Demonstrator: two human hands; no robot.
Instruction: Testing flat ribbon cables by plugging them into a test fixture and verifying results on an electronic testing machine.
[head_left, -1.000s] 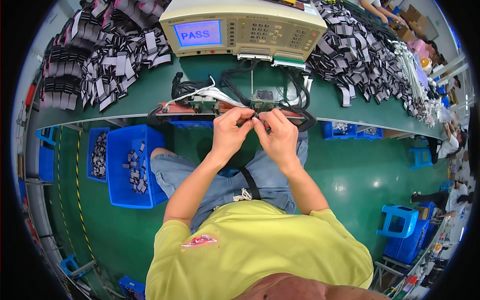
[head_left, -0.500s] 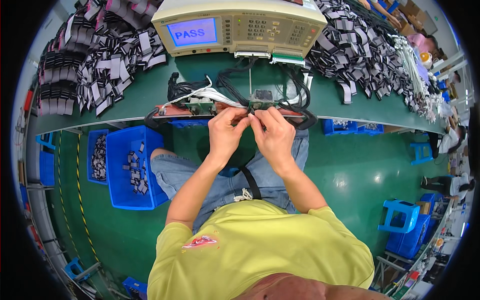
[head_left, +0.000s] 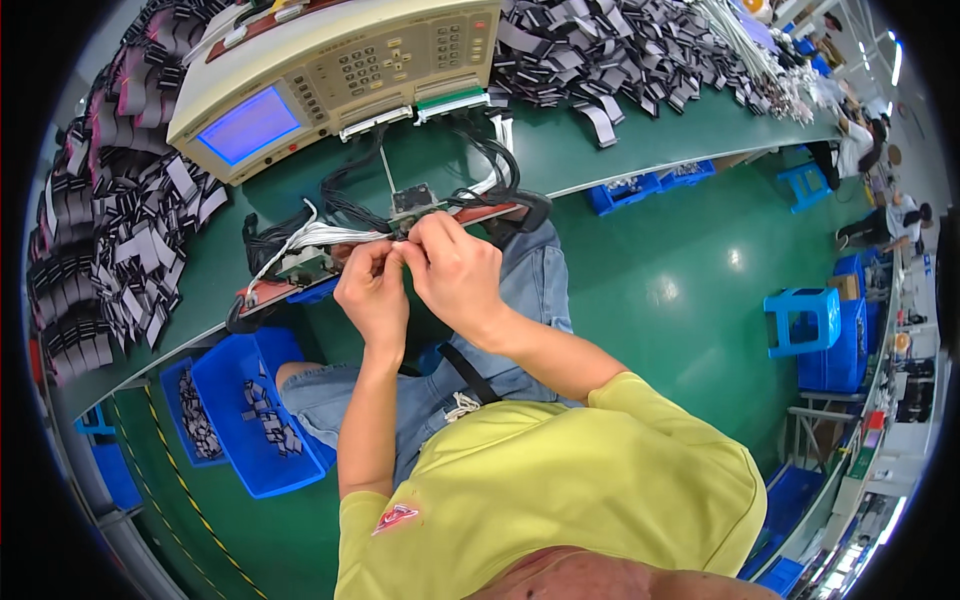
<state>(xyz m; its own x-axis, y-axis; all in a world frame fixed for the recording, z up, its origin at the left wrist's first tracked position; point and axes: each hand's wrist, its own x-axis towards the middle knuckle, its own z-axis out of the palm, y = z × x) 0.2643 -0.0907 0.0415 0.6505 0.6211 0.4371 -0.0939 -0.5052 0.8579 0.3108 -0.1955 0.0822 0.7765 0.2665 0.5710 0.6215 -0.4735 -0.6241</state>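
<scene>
Tilting since the earlier frame, our view is catching both hands, left (head_left: 372, 290) and right (head_left: 455, 272), pinching a connector (head_left: 403, 247) beside the test board (head_left: 415, 203).

Both forearms reach forward; the left hand (head_left: 372, 292) and right hand (head_left: 455, 270) meet, fingertips pinched together, knuckles up.

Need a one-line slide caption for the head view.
Both hands, left hand and right hand, pinch a small part at a wired test fixture below a beige tester.
</scene>
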